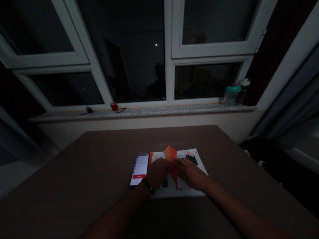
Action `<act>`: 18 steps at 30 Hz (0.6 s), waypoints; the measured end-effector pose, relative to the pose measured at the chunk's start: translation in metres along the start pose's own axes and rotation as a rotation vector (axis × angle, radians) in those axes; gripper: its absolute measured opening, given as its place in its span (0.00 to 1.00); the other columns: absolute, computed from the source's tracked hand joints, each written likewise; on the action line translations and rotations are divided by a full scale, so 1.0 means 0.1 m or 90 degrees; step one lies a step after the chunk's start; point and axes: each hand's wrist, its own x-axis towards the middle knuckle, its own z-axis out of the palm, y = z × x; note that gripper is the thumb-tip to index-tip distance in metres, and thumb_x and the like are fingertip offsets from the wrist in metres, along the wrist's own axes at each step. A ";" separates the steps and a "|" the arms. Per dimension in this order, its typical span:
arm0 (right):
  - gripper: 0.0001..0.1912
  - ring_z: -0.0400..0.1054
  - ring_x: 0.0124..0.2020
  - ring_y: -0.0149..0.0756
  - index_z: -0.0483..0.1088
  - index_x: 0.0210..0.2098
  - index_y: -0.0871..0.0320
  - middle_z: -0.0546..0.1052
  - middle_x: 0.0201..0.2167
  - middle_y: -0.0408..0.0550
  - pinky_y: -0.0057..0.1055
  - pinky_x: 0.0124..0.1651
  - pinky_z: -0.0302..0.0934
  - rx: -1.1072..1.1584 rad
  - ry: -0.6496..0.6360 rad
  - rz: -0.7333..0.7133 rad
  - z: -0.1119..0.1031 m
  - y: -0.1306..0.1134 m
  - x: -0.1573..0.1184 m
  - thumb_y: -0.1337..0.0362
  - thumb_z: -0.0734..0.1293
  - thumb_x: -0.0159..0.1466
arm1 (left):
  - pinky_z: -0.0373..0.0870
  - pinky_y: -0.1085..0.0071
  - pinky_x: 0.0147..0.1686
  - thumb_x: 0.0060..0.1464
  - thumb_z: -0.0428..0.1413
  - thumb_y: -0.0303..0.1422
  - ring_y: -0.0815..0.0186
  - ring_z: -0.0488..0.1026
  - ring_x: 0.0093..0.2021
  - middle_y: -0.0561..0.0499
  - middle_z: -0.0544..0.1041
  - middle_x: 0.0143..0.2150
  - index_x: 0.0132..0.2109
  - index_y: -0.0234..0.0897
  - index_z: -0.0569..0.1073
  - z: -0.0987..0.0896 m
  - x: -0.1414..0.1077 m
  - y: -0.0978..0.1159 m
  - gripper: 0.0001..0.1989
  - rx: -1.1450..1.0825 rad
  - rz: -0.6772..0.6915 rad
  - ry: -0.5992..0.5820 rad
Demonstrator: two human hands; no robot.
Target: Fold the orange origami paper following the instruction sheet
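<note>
A folded sheet of orange paper [170, 152] lies over a printed booklet [181, 192] on the table. Its wide pointed end faces away from me, and a narrow tip points towards me. My left hand [159, 172], with a dark band at the wrist, presses its curled fingers on the paper's left edge. From the other side, the fingertips of my right hand [190, 172] hold the paper's right edge. Fingers cover the middle of the paper. Just left of my left hand lies a phone [141, 166] with its screen lit.
The brown table [104, 156] reaches to the wall under the window. On the stone sill [154, 111] stand a small red object [114, 106] and a bottle with a teal lid [232, 93]. A pink item [188, 154] shows on the booklet's upper right.
</note>
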 end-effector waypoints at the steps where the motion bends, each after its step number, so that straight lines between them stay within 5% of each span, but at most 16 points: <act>1: 0.20 0.62 0.56 0.46 0.64 0.61 0.56 0.69 0.57 0.56 0.44 0.58 0.60 0.001 0.000 -0.001 0.00 0.00 0.00 0.66 0.58 0.70 | 0.66 0.66 0.46 0.63 0.53 0.29 0.60 0.71 0.45 0.48 0.77 0.42 0.43 0.37 0.75 0.00 -0.01 0.01 0.06 0.004 0.003 -0.001; 18: 0.21 0.60 0.57 0.46 0.64 0.61 0.58 0.69 0.57 0.56 0.43 0.59 0.57 0.009 -0.006 0.016 0.00 0.00 0.00 0.65 0.59 0.69 | 0.62 0.55 0.58 0.55 0.60 0.36 0.54 0.67 0.58 0.46 0.71 0.60 0.56 0.39 0.71 0.05 -0.19 -0.05 0.22 -0.030 0.061 0.033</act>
